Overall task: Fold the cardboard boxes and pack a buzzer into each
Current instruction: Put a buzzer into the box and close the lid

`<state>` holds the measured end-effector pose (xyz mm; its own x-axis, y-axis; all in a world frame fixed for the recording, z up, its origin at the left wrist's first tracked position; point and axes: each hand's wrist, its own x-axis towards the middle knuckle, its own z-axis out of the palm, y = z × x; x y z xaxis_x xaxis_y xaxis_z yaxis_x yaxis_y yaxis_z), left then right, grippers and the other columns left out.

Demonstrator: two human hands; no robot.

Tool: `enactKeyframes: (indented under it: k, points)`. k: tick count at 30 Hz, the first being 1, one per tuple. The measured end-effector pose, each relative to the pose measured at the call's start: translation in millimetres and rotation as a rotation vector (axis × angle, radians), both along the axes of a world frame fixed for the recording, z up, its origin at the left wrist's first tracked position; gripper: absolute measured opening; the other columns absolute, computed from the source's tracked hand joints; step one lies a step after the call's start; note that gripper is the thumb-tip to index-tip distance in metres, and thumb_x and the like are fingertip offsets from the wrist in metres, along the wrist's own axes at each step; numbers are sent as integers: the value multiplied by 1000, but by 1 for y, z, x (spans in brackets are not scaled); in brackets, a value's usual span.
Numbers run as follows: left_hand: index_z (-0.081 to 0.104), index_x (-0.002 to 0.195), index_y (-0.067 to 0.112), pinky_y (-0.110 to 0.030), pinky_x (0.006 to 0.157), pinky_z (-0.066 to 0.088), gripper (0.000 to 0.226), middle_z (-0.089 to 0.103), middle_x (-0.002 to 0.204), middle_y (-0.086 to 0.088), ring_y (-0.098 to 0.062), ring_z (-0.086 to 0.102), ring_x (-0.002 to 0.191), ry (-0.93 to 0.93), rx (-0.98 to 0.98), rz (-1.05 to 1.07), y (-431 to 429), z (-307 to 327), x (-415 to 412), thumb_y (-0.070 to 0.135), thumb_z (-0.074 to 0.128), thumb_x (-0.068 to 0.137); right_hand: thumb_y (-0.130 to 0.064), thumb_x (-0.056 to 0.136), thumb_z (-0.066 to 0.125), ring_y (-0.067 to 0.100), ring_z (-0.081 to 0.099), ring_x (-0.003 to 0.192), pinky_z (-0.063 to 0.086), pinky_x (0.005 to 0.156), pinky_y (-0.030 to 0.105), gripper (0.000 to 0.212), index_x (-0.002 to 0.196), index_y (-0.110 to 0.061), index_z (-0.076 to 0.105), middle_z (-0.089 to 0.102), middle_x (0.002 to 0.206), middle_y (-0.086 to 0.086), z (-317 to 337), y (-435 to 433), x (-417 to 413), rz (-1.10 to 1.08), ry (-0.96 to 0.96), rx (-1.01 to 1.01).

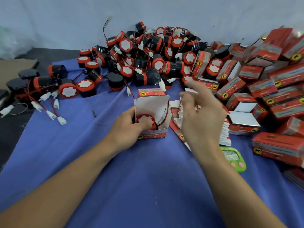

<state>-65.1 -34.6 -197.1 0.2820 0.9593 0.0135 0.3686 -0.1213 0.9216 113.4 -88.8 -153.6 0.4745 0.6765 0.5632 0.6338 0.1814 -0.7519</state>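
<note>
An open red-and-white cardboard box point(153, 104) stands on the blue cloth at the middle, its lid flap raised. Inside it lies a red-and-black buzzer point(144, 120) with its white face up and its wires curling to the right. My left hand point(126, 129) grips the box's left side, thumb pressing on the buzzer. My right hand point(200, 112) hovers just right of the box, fingers spread and loose, holding nothing; it looks blurred. Under it lies a stack of flat unfolded boxes point(176, 112).
A heap of loose buzzers point(148, 58) with white connectors fills the back. Packed boxes point(263, 83) pile up at the right. A green timer point(233, 157) lies near my right wrist. A small screw or pin point(93, 111) rests on the blue cloth point(131, 178).
</note>
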Motion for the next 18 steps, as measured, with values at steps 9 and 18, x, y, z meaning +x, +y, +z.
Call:
enactKeyframes:
  k: [9,18]
  points:
    - [69,107,42,-32,89,53,28,76,106,20,-2,71,100,-14,7,-147,1,-1,-2,41,69,79,-40,100,54,8,52,66,42,67,29,22,104,-36,75,56,63,-7,6,16,26,389,366,-436]
    - [70,109,37,-47,100,56,28,77,106,13,-10,72,104,-20,30,-179,1,0,-3,38,71,82,-53,101,50,4,52,64,51,74,34,27,90,-41,72,58,60,-21,7,13,23,351,292,-474]
